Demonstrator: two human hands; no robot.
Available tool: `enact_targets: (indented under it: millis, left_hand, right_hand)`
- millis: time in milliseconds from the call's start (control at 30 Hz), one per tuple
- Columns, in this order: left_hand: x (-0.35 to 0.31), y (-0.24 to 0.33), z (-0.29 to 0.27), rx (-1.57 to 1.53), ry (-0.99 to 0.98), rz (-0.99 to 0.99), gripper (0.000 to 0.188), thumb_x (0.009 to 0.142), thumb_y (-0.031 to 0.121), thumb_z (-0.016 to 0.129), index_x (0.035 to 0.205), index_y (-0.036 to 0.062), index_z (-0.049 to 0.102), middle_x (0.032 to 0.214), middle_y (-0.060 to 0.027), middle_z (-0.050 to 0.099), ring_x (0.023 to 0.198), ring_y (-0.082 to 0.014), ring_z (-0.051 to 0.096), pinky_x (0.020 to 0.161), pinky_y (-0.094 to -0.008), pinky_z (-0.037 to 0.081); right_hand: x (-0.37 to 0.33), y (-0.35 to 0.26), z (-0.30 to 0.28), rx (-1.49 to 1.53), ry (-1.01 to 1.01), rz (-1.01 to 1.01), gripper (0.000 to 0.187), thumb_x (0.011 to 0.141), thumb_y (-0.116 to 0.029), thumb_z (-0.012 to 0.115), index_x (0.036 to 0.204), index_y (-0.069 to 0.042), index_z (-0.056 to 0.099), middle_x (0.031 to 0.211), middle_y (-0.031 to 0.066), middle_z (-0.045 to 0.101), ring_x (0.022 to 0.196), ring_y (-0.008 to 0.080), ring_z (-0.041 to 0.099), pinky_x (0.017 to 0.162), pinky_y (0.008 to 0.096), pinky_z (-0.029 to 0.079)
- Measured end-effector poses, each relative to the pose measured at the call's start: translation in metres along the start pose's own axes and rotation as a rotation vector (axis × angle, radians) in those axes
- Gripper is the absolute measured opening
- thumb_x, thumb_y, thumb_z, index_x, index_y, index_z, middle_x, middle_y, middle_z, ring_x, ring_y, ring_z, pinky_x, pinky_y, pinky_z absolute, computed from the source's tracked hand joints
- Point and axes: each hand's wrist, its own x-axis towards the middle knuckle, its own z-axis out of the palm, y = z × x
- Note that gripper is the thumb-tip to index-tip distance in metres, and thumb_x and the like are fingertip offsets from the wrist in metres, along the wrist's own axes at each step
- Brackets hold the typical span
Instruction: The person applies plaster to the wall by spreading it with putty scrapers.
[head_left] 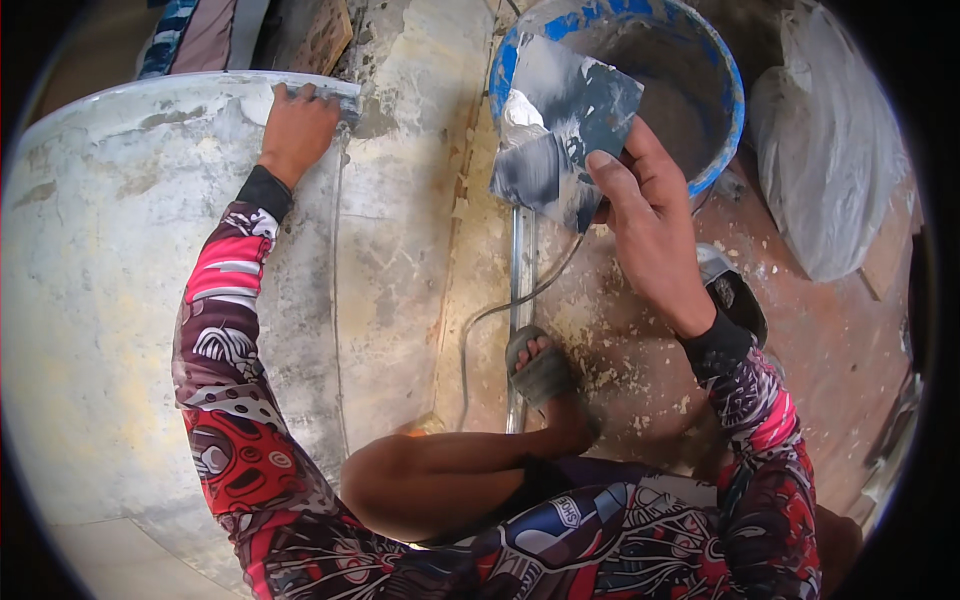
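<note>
My right hand point(655, 225) pinches a flat, dark blue-grey putty spreader point(570, 125) between thumb and fingers. White and grey putty is smeared over the spreader's face, with a thicker white lump near its left side. It is held up in front of a blue-rimmed bucket point(735, 90), covering part of the rim. On the far left, my left hand point(302, 125) has its fingers curled over the whitish top edge point(215, 80) of a pale, patchy wall point(150, 250). A short bluish-grey end of that edge sticks out beside the fingers.
A long metal bar point(522, 270) and a dark cable point(490, 313) lie by my sandalled foot point(540, 365). A whitish plastic bag point(825, 150) stands right of the bucket. Near my right wrist is a dark container point(735, 295). White specks dot the reddish floor point(640, 390).
</note>
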Motion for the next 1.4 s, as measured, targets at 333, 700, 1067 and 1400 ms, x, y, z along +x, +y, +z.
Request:
enact_targets:
  millis: [333,700,1067,1400]
  left_hand:
    - [-0.062,0.022,-0.007,0.082,-0.001,0.080,0.041,0.092,0.016,0.053,0.131,0.0059,0.062,0.139,-0.0070,0.061,0.126,-0.0271,0.054,0.100,-0.0488,0.042]
    - [-0.080,0.015,-0.038,-0.011,-0.002,0.128,0.045,0.089,0.014,0.054,0.133,0.0055,0.060,0.134,-0.0068,0.063,0.121,-0.0269,0.057,0.097,-0.0503,0.043]
    - [-0.003,-0.031,-0.017,0.099,0.050,0.075,0.034,0.090,0.012,0.055,0.122,0.0118,0.067,0.117,-0.0019,0.071,0.116,-0.0210,0.061,0.097,-0.0476,0.041]
    - [-0.038,-0.017,-0.005,0.126,0.005,0.074,0.040,0.091,0.013,0.054,0.130,0.0093,0.062,0.133,-0.0028,0.065,0.121,-0.0200,0.057,0.095,-0.0451,0.042]
  right_hand:
    - [0.001,0.003,0.002,0.003,0.027,-0.015,0.031,0.101,-0.003,0.047,0.131,0.001,0.054,0.100,-0.0044,0.058,0.084,0.0028,0.047,0.075,0.0213,0.042]
    - [0.000,0.005,-0.005,-0.021,0.022,0.009,0.028,0.102,-0.004,0.046,0.128,-0.001,0.055,0.093,-0.0059,0.056,0.075,0.0017,0.044,0.065,0.0205,0.039]
    - [-0.006,0.006,0.002,-0.077,-0.013,-0.003,0.029,0.101,-0.002,0.046,0.128,0.000,0.055,0.098,-0.0050,0.057,0.086,0.0032,0.047,0.076,0.0217,0.041]
    - [-0.004,0.008,0.003,-0.094,-0.045,0.007,0.031,0.100,-0.002,0.046,0.130,0.001,0.054,0.103,-0.0021,0.060,0.090,0.0045,0.049,0.082,0.0221,0.042]
